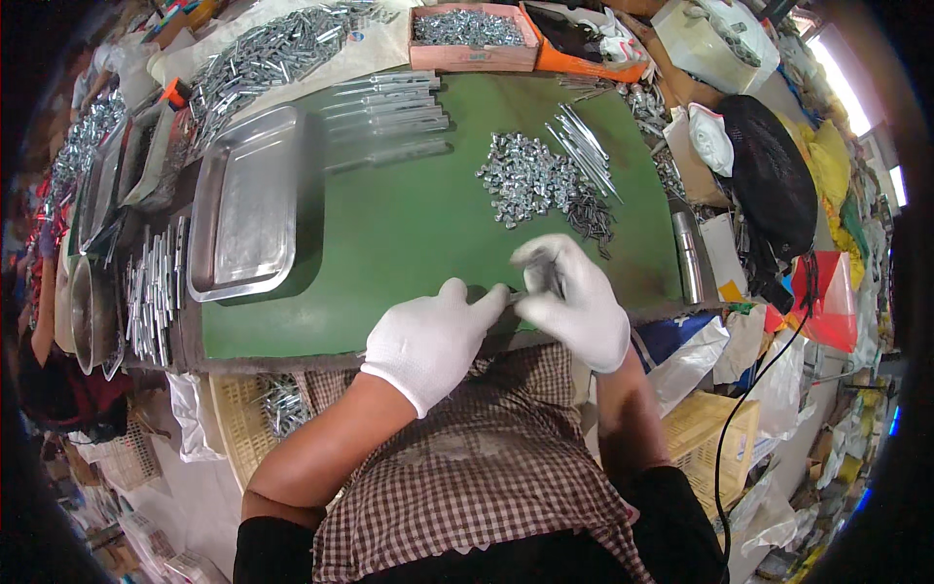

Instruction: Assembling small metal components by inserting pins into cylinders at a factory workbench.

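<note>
Two white-gloved hands, left [434, 343] and right [576, 300], are working at the near edge. One empty steel tray [245, 202] is lying left, one pink box [474, 41] far; loose metal parts [530, 180] are too numerous to count.

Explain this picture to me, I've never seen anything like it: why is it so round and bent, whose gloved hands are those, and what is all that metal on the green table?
There is no machine here. A person wears a wide fisheye camera on the head, looking down, so straight edges bend near the rim. The forearms come in from the bottom.

Both hands wear white knit gloves. The left hand and the right hand meet at the near edge of the green work table, pinching a small metal part between them; it is too blurred to say what kind.

On the table lie a heap of small shiny metal fittings, a bundle of thin metal rods, a row of longer metal bars and an empty steel tray. A pink box of metal pieces sits at the far edge.
</note>
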A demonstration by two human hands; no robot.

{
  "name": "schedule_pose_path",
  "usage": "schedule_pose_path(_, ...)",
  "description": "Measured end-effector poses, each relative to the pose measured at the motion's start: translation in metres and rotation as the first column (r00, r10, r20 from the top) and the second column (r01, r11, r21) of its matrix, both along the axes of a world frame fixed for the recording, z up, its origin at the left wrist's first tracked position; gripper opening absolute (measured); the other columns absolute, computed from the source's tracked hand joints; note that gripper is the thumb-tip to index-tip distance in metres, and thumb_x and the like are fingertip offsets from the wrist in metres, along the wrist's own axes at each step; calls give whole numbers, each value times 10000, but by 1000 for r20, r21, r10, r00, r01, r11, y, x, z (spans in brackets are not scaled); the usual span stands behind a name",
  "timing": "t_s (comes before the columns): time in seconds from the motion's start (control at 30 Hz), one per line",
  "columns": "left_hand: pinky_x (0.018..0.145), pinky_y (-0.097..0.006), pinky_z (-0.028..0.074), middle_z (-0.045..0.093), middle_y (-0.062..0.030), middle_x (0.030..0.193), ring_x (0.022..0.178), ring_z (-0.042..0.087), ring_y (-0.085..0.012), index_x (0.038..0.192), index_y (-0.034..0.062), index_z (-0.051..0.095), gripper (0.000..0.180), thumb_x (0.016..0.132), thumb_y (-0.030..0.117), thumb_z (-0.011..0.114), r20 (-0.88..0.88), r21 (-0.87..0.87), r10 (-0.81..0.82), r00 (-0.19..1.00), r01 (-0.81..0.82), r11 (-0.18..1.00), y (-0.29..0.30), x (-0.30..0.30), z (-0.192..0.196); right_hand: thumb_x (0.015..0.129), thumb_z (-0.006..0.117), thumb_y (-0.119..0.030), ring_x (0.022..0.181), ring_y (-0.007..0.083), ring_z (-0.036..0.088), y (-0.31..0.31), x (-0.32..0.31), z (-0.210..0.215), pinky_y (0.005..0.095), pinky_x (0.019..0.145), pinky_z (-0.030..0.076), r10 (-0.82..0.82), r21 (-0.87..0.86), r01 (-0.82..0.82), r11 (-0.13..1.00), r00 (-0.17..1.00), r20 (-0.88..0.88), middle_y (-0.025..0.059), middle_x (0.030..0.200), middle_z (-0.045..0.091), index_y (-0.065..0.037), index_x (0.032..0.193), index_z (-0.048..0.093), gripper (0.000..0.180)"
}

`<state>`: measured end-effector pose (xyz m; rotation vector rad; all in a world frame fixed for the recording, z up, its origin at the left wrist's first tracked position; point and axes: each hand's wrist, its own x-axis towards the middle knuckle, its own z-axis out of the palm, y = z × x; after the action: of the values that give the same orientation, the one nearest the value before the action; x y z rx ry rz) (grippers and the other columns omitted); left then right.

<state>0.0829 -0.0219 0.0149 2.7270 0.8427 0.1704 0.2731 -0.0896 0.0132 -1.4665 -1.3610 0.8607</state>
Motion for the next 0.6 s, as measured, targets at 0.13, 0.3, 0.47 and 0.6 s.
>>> schedule_pose_path(0.13,551,-471,534,579,-129,808,618,639,-350,1189,192,618,249,946,227,575,-24,-8,-5,1000,4,1000,0,4,4,1059,406,-270,497,113,323,21,-14,-29,293,474,294,175,261,189,947,376,-910,-1,584,399,-39,776,513,381)
schedule_pose_path(0.3,554,-479,533,584,-131,799,617,638,-356,1175,186,616,230,957,247,573,-68,-44,5,998,-8,999,-1,5,5,1026,449,-287,486,102,304,24,-26,-43,277,467,241,182,305,265,915,406,-896,0,544,363,-28,742,535,394)
schedule_pose_path(0.47,595,-440,575,615,-144,873,692,700,-322,1171,98,597,286,886,126,581,-171,-56,-56,984,47,997,1,11,20,1037,423,-390,451,130,259,20,-31,-43,299,461,186,31,254,227,940,686,-727,11,514,301,-36,602,437,561)
schedule_pose_path(0.6,561,-468,541,598,-127,825,657,664,-341,991,120,622,122,934,224,592,-171,68,-49,984,62,996,-1,23,6,1035,414,-424,446,131,249,20,-38,-36,307,458,176,-171,270,395,878,786,-594,8,506,293,-47,570,406,599)
